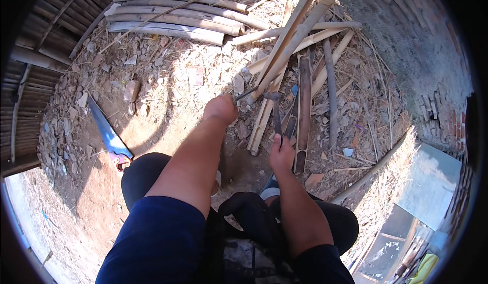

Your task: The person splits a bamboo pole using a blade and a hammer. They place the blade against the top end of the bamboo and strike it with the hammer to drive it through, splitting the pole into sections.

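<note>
My left hand (pixel 222 109) is closed around the end of a thin dark metal tool (pixel 246 94), perhaps a blade. Its far part meets the near end of a long bamboo pole (pixel 296 37), which leans up and away and looks split lengthwise. The fist hides the tool's grip, so I cannot tell its exact kind. In my right hand (pixel 281 154) is a hammer (pixel 276 112), held by its handle with the head raised just right of the bamboo's end. A small gap shows between hammer head and bamboo.
Split bamboo pieces (pixel 304 106) lie under and right of the pole. More bamboo lengths (pixel 175 17) are stacked at the far left. A handsaw (pixel 109 131) lies left of my knee, with a brick (pixel 131 91) beyond it. A rough wall (pixel 422 50) bounds the right.
</note>
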{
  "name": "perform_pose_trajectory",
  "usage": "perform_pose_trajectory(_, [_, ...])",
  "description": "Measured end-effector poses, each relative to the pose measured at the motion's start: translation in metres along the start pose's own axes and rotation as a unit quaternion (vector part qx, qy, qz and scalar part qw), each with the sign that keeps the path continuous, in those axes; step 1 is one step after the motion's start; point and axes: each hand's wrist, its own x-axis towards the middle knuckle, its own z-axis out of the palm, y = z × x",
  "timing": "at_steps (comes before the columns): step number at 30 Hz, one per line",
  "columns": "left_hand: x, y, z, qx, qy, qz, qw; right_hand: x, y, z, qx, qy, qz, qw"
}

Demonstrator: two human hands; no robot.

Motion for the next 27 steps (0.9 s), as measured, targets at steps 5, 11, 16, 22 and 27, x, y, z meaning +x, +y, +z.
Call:
perform_pose_trajectory(5, [0.021, -0.025, 0.009, 0.019, 0.022, 0.022, 0.999, 0.045, 0.002, -0.016, 0.093, 0.123, 0.005, 0.988])
perform_pose_trajectory(11, [0.013, -0.036, -0.011, 0.066, 0.022, 0.040, 0.997, 0.090, -0.037, -0.044, 0.145, 0.140, -0.067, 0.977])
perform_pose_trajectory(16, [0.021, -0.047, -0.003, 0.096, 0.040, 0.033, 0.994, 0.077, -0.054, -0.034, 0.139, 0.098, -0.025, 0.985])
perform_pose_trajectory(22, [0.020, -0.048, 0.002, 0.069, 0.046, 0.020, 0.996, 0.072, -0.058, -0.021, 0.040, 0.021, -0.017, 0.999])
perform_pose_trajectory(27, [0.019, -0.042, -0.001, 0.100, 0.027, 0.039, 0.994, 0.062, -0.022, 0.004, -0.058, -0.046, 0.026, 0.997])
